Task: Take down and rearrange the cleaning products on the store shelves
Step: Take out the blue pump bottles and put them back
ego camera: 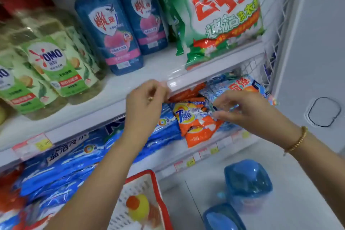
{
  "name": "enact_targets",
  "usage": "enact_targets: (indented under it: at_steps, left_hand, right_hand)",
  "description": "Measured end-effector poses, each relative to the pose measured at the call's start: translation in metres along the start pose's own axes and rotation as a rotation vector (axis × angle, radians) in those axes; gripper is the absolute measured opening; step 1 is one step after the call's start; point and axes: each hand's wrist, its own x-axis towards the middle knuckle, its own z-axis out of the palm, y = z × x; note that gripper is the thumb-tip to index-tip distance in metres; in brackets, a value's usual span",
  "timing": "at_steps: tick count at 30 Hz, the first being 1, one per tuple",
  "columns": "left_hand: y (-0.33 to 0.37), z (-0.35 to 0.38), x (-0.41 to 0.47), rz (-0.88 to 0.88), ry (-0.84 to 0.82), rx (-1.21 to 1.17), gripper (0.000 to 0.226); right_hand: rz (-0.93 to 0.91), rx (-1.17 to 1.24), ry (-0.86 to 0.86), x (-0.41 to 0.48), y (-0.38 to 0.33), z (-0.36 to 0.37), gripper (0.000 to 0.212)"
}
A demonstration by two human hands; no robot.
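Observation:
On the lower shelf an orange Tide detergent bag (196,127) lies among other packets. Just right of it lies a blue and white detergent bag (233,87). My right hand (242,108) reaches over that bag, its fingers curled and pinching the crinkled plastic at its lower left edge. My left hand (145,104) hovers in front of the upper shelf's front edge (186,82), left of the Tide bag. Its fingers are curled toward the thumb and I see nothing in them. Long blue detergent bags (74,158) fill the lower shelf to the left.
The upper shelf carries green OMO bottles (54,65), two blue bottles (110,29) and a large green and white powder bag (224,11). A red-rimmed basket (160,188) stands below my left arm. Two blue bottles (248,183) stand on the floor beside a grey wall (317,43).

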Motion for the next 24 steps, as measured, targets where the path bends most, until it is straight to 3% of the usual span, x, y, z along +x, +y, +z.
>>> enact_targets:
  at_steps: [3,6,9,11,16,20,24]
  left_hand:
    - [-0.013,0.040,-0.067,-0.118,-0.366,-0.045,0.027]
    - [-0.045,0.084,-0.116,-0.347,-0.661,-0.056,0.013]
    - [-0.068,0.119,-0.146,-0.472,-0.946,0.019,0.068]
    - [-0.073,0.129,-0.153,-0.527,-0.977,-0.017,0.084]
    - [-0.075,0.127,-0.153,-0.662,-0.933,-0.178,0.086]
    - [-0.072,0.111,-0.147,-0.655,-0.932,-0.147,0.090]
    - [-0.069,0.093,-0.153,-0.547,-0.759,-0.114,0.100]
  right_hand:
    - [0.156,-0.090,-0.366,-0.063,0.027,-0.004,0.048]
    - [0.210,-0.096,-0.531,-0.101,0.057,0.013,0.066]
    - [0.224,-0.155,-0.421,-0.111,0.079,0.043,0.057]
    - [0.284,-0.177,-0.302,-0.107,0.084,0.055,0.046]
    - [0.334,-0.283,-0.275,-0.090,0.077,0.067,0.040]
    - [0.322,-0.324,-0.315,-0.083,0.065,0.071,0.042]
    - [0.251,-0.260,-0.160,-0.066,0.019,0.042,0.034]
